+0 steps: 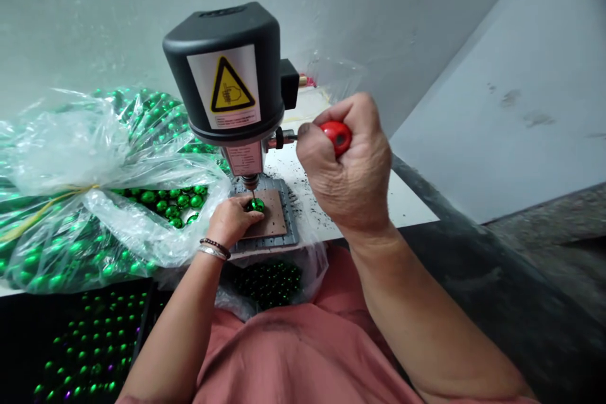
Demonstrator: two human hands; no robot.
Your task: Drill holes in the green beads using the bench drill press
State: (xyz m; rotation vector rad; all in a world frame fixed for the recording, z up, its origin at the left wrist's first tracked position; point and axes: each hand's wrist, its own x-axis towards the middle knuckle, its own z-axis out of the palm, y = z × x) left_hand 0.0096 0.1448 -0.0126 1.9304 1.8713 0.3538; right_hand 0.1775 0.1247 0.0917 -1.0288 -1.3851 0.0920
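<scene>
A small bench drill (pixel 227 82) with a black motor cover and a yellow warning label stands on a white table (pixel 407 202). My right hand (pixel 348 164) is closed around the red knob (pixel 337 136) of its feed lever. My left hand (pixel 231 219) pinches a shiny green bead (pixel 257 204) on a brown board (pixel 271 214) lying on the drill's grey base. The thin drill bit (pixel 252 192) points down right at the bead. A bracelet circles my left wrist.
A big clear plastic bag (pixel 89 189) full of green beads lies at the left of the drill. Another bag of beads (pixel 267 281) hangs below the table edge on my lap. Dark drilling dust speckles the table right of the base. Grey walls stand behind.
</scene>
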